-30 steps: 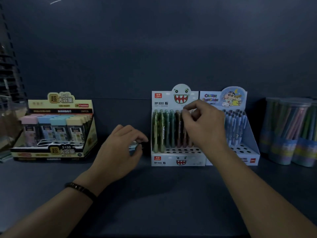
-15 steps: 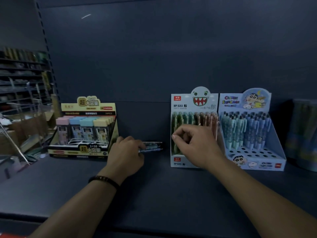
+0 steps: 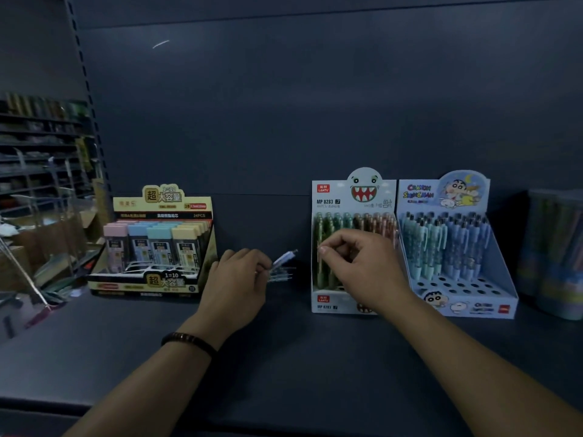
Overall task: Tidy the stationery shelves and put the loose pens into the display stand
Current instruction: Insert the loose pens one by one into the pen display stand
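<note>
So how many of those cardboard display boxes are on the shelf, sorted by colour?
Yellow cardboard display box of lead cases: 1
White cardboard pen stand with the toothy monster face: 1
Blue cardboard pen stand with the cartoon boy: 1
Total: 3
The clear tubs at the far right are too blurred to count.

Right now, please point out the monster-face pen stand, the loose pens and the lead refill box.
monster-face pen stand [image 3: 353,203], head view, white header card.
loose pens [image 3: 285,257], head view, raised pale barrel.
lead refill box [image 3: 164,280], head view, front panel.
</note>
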